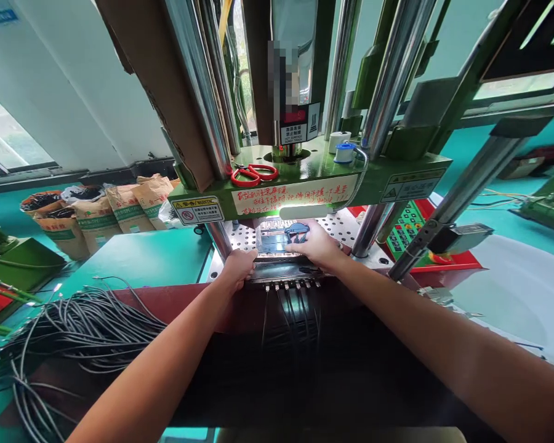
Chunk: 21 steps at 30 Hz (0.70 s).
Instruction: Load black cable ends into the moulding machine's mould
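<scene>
My right hand (317,247) reaches into the press over a metal mould (273,245), its fingers closed around a small dark blue object (297,230) whose exact kind I cannot make out. At the mould's front left corner, my left hand (240,267) has its fingers curled against the edge. Several black cables (292,304) with metal ends hang in a row from the mould's front edge. Under the mould lies a perforated metal plate (339,229).
The green press platen (305,169) spans above both hands, with red-handled scissors (253,175) on it. Steel columns (373,221) flank the opening. A bundle of black cables (96,326) lies at left. Paper sacks (96,215) stand behind; a green button panel (404,234) is at right.
</scene>
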### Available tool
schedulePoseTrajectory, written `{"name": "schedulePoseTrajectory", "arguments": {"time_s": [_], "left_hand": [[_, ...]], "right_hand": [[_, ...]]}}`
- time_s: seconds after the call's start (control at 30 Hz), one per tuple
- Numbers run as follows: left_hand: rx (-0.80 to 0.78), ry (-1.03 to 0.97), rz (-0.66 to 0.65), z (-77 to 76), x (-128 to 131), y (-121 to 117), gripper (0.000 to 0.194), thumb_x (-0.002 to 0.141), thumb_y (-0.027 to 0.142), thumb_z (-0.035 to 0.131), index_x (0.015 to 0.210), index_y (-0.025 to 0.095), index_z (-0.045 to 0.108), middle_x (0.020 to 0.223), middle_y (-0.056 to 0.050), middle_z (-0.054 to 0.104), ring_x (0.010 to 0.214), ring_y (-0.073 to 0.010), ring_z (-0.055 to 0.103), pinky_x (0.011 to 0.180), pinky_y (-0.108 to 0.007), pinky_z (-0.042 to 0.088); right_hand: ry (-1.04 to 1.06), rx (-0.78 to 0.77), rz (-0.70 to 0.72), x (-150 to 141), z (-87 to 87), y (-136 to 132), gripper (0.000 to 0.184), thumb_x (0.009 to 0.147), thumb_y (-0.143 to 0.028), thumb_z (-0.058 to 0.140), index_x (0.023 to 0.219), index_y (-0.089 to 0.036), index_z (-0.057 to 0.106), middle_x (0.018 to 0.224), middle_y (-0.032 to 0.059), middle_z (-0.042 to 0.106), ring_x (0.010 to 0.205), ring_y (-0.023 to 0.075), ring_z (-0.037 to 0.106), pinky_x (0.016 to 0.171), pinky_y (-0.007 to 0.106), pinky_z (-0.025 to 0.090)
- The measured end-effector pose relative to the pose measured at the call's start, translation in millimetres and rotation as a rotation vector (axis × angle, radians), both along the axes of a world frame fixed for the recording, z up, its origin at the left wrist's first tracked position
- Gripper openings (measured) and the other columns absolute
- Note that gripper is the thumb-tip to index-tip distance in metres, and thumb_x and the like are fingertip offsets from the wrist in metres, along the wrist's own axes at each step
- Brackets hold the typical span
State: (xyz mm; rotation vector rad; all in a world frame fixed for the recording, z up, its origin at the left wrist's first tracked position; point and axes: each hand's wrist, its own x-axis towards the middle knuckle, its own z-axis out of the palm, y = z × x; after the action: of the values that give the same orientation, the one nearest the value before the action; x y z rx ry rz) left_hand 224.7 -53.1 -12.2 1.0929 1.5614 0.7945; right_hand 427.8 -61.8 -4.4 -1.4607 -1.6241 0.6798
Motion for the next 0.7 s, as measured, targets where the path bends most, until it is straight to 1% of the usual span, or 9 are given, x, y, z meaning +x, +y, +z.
{"name": "schedulePoseTrajectory", "arguments": {"time_s": [0.07, 0.13, 0.2, 0.27, 0.3, 0.4, 0.5, 0.6, 0.7], "left_hand": [[0.001, -0.015, 0.000, 4.2, 2, -3, 0.027, 0.093, 0.038, 0.051, 0.088, 0.012, 0.057, 0.062, 0.006, 0.049, 0.042, -0.0028, 0.038, 0.038, -0.016, 0.032], [0.044, -0.041, 0.013, 8.5, 5, -6, 0.029, 0.094, 0.040, 0.049, 0.089, 0.013, 0.056, 0.061, 0.006, 0.049, 0.042, -0.0030, 0.038, 0.037, -0.016, 0.031], [0.110, -0.062, 0.034, 12.3, 7, -9, 0.029, 0.094, 0.041, 0.047, 0.090, 0.013, 0.056, 0.061, 0.006, 0.049, 0.041, -0.0032, 0.039, 0.036, -0.016, 0.029], [0.181, -0.074, 0.063, 15.4, 9, -10, 0.028, 0.095, 0.039, 0.046, 0.088, 0.014, 0.054, 0.058, 0.007, 0.047, 0.040, -0.0031, 0.038, 0.035, -0.016, 0.026], [0.215, -0.078, 0.075, 16.5, 9, -11, 0.027, 0.095, 0.038, 0.046, 0.085, 0.014, 0.053, 0.057, 0.008, 0.047, 0.038, -0.0032, 0.038, 0.035, -0.016, 0.025], [0.314, -0.094, 0.092, 18.2, 8, -10, 0.023, 0.093, 0.033, 0.045, 0.076, 0.017, 0.049, 0.051, 0.008, 0.047, 0.035, -0.0039, 0.039, 0.034, -0.017, 0.025], [0.395, -0.113, 0.093, 18.6, 5, -9, 0.022, 0.091, 0.032, 0.047, 0.072, 0.019, 0.047, 0.051, 0.007, 0.049, 0.034, -0.0044, 0.042, 0.034, -0.017, 0.026], [0.441, -0.143, 0.107, 19.1, 5, -7, 0.021, 0.088, 0.036, 0.049, 0.074, 0.020, 0.047, 0.052, 0.006, 0.050, 0.035, -0.0044, 0.043, 0.034, -0.016, 0.025], [0.463, -0.188, 0.115, 19.5, 6, -5, 0.020, 0.087, 0.036, 0.050, 0.075, 0.021, 0.046, 0.052, 0.007, 0.049, 0.036, -0.0042, 0.042, 0.035, -0.016, 0.026]], "right_hand": [[-0.128, 0.000, 0.010, 21, 9.2, -11, 0.069, 0.062, -0.016, 0.077, 0.123, -0.016, 0.044, 0.082, 0.0013, 0.064, 0.076, 0.0186, 0.060, 0.068, 0.028, 0.044], [-0.277, 0.004, 0.061, 40, 16.5, -22, 0.063, 0.059, -0.013, 0.076, 0.117, -0.019, 0.050, 0.076, -0.0015, 0.061, 0.074, 0.0183, 0.057, 0.065, 0.026, 0.039], [-0.413, 0.003, 0.136, 50, 19.7, -31, 0.045, 0.062, -0.012, 0.074, 0.104, -0.021, 0.057, 0.074, -0.0024, 0.059, 0.072, 0.0171, 0.054, 0.062, 0.025, 0.035], [-0.514, -0.004, 0.195, 51, 18.7, -36, 0.026, 0.064, -0.013, 0.072, 0.086, -0.021, 0.061, 0.075, -0.0013, 0.058, 0.072, 0.0164, 0.053, 0.061, 0.024, 0.033], [-0.546, -0.008, 0.208, 49, 17.5, -36, 0.020, 0.064, -0.012, 0.072, 0.079, -0.020, 0.061, 0.076, -0.0004, 0.059, 0.073, 0.0165, 0.053, 0.061, 0.024, 0.032], [-0.610, -0.025, 0.216, 39, 14.5, -32, 0.016, 0.063, -0.012, 0.072, 0.068, -0.020, 0.059, 0.074, 0.0012, 0.059, 0.073, 0.0176, 0.054, 0.060, 0.025, 0.031], [-0.638, -0.051, 0.238, 34, 15.4, -26, 0.018, 0.059, -0.010, 0.072, 0.061, -0.020, 0.057, 0.064, -0.0005, 0.057, 0.066, 0.0167, 0.053, 0.056, 0.025, 0.030], [-0.622, -0.047, 0.263, 36, 20.0, -25, 0.016, 0.058, -0.011, 0.072, 0.061, -0.020, 0.058, 0.064, -0.0015, 0.059, 0.064, 0.0154, 0.053, 0.055, 0.025, 0.031], [-0.588, -0.015, 0.230, 45, 30.7, -36, 0.012, 0.061, -0.012, 0.070, 0.067, -0.019, 0.062, 0.072, -0.0002, 0.063, 0.069, 0.0157, 0.055, 0.058, 0.024, 0.034]]}}
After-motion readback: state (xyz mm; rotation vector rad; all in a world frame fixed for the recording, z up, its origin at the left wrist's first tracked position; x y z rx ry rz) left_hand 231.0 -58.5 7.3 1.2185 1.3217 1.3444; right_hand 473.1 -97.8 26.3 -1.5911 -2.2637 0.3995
